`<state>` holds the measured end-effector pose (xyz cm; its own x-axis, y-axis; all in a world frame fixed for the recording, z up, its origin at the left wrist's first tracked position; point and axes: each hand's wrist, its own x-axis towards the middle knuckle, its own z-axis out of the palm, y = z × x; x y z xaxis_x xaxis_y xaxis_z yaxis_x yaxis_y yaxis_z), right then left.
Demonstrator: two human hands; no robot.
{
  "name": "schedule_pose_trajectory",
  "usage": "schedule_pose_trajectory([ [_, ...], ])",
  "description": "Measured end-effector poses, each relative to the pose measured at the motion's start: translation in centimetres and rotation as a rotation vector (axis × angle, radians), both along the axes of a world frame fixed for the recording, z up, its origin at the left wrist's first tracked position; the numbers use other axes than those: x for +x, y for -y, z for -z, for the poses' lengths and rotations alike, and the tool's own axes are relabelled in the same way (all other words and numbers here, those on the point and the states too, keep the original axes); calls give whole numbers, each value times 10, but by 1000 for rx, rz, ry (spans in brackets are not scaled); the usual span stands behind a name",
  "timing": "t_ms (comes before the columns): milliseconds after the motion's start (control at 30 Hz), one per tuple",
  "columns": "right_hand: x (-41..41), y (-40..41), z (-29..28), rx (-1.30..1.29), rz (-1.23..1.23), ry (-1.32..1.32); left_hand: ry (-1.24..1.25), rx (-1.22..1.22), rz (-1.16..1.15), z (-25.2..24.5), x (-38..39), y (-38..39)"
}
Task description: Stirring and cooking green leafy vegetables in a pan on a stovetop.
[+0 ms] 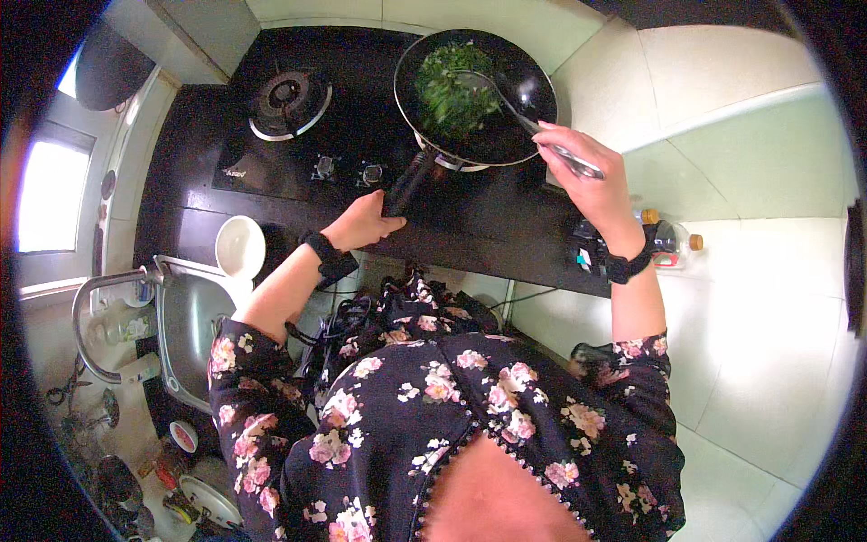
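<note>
A dark frying pan (521, 139) with a light rim sits over the right burner of a black gas hob. Chopped leafy greens (454, 101) are heaped in its left half. My left hand (362, 220) is closed around the end of the pan's black handle (410, 179). In my right hand (586, 169) is the metal handle of a turner or ladle (518, 115), held above the pan's right side. The head of this utensil is in the greens, partly covered by them. Whether a flame burns under the pan cannot be seen.
Left of the pan is a second gas burner (284, 95), with two control knobs (349, 171) on the hob's front. A white bowl (240, 247) stands by the steel sink (196, 325) and its curved tap (85, 325). Capped bottles (670, 244) stand beyond my right wrist.
</note>
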<state>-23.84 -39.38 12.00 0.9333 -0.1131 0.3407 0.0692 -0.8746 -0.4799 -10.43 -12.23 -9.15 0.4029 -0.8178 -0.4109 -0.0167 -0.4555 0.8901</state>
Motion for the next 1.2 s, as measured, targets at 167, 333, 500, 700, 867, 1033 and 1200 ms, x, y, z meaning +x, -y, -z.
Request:
schedule_pose_trajectory([
  [167,27,29,10,-50,202,-7,-41,87,38,7,1,1],
  [333,61,97,50,650,257,87,-135,4,25,-12,0,3],
  [500,51,85,26,492,54,-154,-80,83,52,-27,0,4],
  [700,-17,6,-44,-51,-250,-336,-51,76,67,-6,-2,-1],
  [867,-10,16,-17,-16,-45,-141,-50,1,47,-10,-1,-1],
  [1033,34,63,54,178,213,118,-149,-76,54,-8,-1,0],
  [1200,22,48,82,462,82,49,-159,-40,65,-18,2,4],
])
